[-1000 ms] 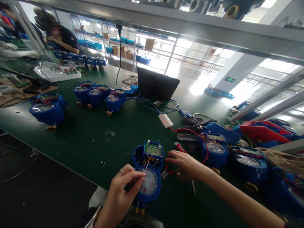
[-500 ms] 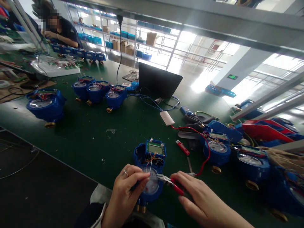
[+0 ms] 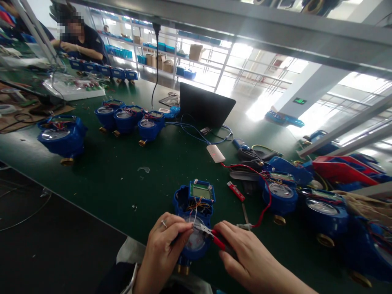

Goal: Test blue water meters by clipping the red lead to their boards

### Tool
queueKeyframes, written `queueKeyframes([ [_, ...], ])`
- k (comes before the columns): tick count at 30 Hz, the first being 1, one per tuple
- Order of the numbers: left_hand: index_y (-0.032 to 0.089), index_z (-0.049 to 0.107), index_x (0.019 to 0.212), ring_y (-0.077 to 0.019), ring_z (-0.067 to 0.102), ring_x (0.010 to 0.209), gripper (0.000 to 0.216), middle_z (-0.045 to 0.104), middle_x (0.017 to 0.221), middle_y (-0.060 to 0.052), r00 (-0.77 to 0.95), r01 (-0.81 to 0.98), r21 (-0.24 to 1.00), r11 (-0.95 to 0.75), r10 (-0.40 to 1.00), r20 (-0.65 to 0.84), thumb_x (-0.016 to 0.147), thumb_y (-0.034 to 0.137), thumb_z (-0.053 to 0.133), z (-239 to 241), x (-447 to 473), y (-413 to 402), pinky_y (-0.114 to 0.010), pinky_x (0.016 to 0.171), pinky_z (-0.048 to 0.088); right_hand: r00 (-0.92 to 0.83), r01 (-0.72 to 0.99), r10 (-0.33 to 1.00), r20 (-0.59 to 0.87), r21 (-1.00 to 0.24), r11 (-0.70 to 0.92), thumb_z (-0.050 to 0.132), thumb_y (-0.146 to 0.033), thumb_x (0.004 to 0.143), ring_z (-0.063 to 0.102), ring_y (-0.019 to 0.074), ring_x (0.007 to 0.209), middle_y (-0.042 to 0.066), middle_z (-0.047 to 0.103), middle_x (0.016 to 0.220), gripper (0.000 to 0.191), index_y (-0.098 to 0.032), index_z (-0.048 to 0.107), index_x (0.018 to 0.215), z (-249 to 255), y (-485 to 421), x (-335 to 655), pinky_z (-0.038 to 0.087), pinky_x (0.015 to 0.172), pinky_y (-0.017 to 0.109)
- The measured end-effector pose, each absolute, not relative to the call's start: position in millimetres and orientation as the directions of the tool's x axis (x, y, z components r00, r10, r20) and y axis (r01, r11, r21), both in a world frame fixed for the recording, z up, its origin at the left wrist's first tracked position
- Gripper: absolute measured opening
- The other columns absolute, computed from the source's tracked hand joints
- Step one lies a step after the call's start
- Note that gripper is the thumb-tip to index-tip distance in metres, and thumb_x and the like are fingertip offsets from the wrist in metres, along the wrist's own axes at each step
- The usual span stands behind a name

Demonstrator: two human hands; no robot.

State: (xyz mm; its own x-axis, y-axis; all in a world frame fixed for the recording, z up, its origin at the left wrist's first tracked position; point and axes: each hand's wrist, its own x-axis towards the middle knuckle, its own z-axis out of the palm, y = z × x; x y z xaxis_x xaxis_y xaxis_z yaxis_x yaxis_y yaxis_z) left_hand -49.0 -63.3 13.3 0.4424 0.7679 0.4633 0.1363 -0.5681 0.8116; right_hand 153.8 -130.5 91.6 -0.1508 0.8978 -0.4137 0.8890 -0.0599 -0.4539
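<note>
In front of me stands a blue water meter (image 3: 180, 200) with its lid up, showing a green circuit board with a small display (image 3: 201, 191). Thin wires (image 3: 195, 212) run down from the board over the round glass dial (image 3: 196, 241). My left hand (image 3: 167, 245) pinches the ends of these wires between thumb and fingertips above the dial. My right hand (image 3: 241, 249) is closed round red-handled pliers (image 3: 218, 240). Their metal jaws touch or nearly touch the wires at my left fingertips; whether they grip is too small to tell.
More blue meters stand at left (image 3: 63, 136) and right (image 3: 279, 194). A white box (image 3: 215, 153) with a red cable, a red-and-white marker-like stick (image 3: 235, 191) and a dark laptop (image 3: 206, 104) lie beyond. At far left a co-worker (image 3: 84, 43) sits by a row of meters.
The pliers in my right hand have moved left, bringing their jaws to the wires by my left fingertips. My left hand keeps its pinch on the wires.
</note>
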Motion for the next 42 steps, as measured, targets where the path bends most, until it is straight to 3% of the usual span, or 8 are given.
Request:
queueKeyframes([
  [11, 0.022, 0.065, 0.096, -0.0142, 0.06, 0.076, 0.013, 0.066, 0.083, 0.001, 0.444, 0.152, 0.771, -0.619, 0.739, 0.506, 0.093, 0.011, 0.059, 17, -46, -62, -0.023, 0.07, 0.049, -0.129, 0.885, 0.941, -0.313, -0.464, -0.033, 0.045, -0.018, 0.075, 0.057, 0.0191, 0.066, 0.002, 0.06, 0.076, 0.015, -0.02, 0.056, 0.085, 84, -138, 158, 0.04, 0.061, 0.031],
  [15, 0.021, 0.062, 0.085, -0.0141, 0.059, 0.075, 0.015, 0.06, 0.08, 0.0, 0.445, 0.18, 0.784, -0.594, 0.76, 0.474, 0.087, 0.007, 0.056, 20, -51, -64, -0.023, 0.068, 0.048, -0.018, 0.844, 0.957, -0.289, -0.518, -0.141, 0.046, -0.025, 0.082, 0.064, 0.025, 0.094, 0.009, 0.066, 0.106, 0.033, -0.02, 0.059, 0.111, 77, -151, 186, 0.048, 0.08, 0.037],
  [21, 0.022, 0.062, 0.093, -0.0201, 0.06, 0.09, 0.009, 0.06, 0.094, -0.004, 0.376, 0.24, 0.823, -0.514, 0.831, 0.41, 0.091, 0.023, 0.053, 22, -45, -31, -0.032, 0.077, 0.05, 0.145, 0.895, 0.931, -0.336, -0.357, -0.268, 0.058, -0.023, 0.074, 0.054, 0.0358, 0.121, 0.019, 0.059, 0.129, 0.05, -0.012, 0.06, 0.123, 48, -160, 212, 0.04, 0.105, 0.056],
  [26, 0.017, 0.057, 0.123, -0.0388, 0.052, 0.125, 0.06, 0.055, 0.135, -0.018, 0.462, 0.357, 0.913, -0.197, 0.887, 0.011, 0.08, 0.059, 0.064, 25, -21, 23, -0.057, 0.102, 0.045, 0.07, 0.832, 0.955, -0.288, -0.512, -0.215, 0.071, -0.021, 0.065, 0.05, 0.032, 0.131, 0.01, 0.062, 0.134, 0.057, -0.021, 0.066, 0.122, 35, -158, 216, 0.025, 0.118, 0.053],
  [29, 0.017, 0.054, 0.13, -0.0391, 0.059, 0.12, 0.076, 0.06, 0.132, -0.018, 0.592, 0.31, 0.95, -0.038, 0.789, -0.162, 0.071, 0.06, 0.074, 28, -13, 39, -0.054, 0.095, 0.053, 0.269, 0.74, 0.935, -0.231, -0.572, -0.355, 0.063, -0.039, 0.081, 0.061, 0.0293, 0.116, 0.011, 0.066, 0.126, 0.04, -0.021, 0.068, 0.116, 37, -159, 235, 0.047, 0.102, 0.045],
  [32, 0.017, 0.055, 0.126, -0.0349, 0.066, 0.108, 0.072, 0.066, 0.12, -0.014, 0.645, 0.265, 0.964, 0.013, 0.74, -0.188, 0.068, 0.053, 0.079, 30, -10, 41, -0.05, 0.089, 0.057, 0.456, 0.679, 0.862, -0.219, -0.541, -0.497, 0.047, -0.045, 0.09, 0.07, 0.0273, 0.085, 0.012, 0.073, 0.095, 0.037, -0.017, 0.07, 0.099, 40, -163, 256, 0.055, 0.078, 0.042],
  [38, 0.019, 0.058, 0.114, -0.0327, 0.065, 0.106, 0.061, 0.065, 0.114, -0.01, 0.561, 0.179, 0.983, -0.036, 0.824, -0.072, 0.065, 0.045, 0.083, 26, -18, 28, -0.051, 0.091, 0.055, 0.584, 0.493, 0.732, -0.352, -0.563, -0.664, 0.061, -0.053, 0.076, 0.064, 0.0222, 0.05, 0.007, 0.069, 0.062, 0.037, -0.018, 0.072, 0.07, 26, -177, 265, 0.049, 0.047, 0.033],
  [42, 0.022, 0.058, 0.114, -0.0325, 0.061, 0.112, 0.057, 0.064, 0.116, -0.008, 0.51, 0.112, 0.989, -0.097, 0.86, 0.026, 0.066, 0.039, 0.082, 17, -29, 22, -0.055, 0.1, 0.048, 0.634, 0.37, 0.694, -0.341, -0.653, -0.66, 0.066, -0.061, 0.07, 0.065, 0.0224, 0.053, 0.007, 0.071, 0.069, 0.05, -0.016, 0.072, 0.091, 8, -182, 260, 0.05, 0.045, 0.032],
])
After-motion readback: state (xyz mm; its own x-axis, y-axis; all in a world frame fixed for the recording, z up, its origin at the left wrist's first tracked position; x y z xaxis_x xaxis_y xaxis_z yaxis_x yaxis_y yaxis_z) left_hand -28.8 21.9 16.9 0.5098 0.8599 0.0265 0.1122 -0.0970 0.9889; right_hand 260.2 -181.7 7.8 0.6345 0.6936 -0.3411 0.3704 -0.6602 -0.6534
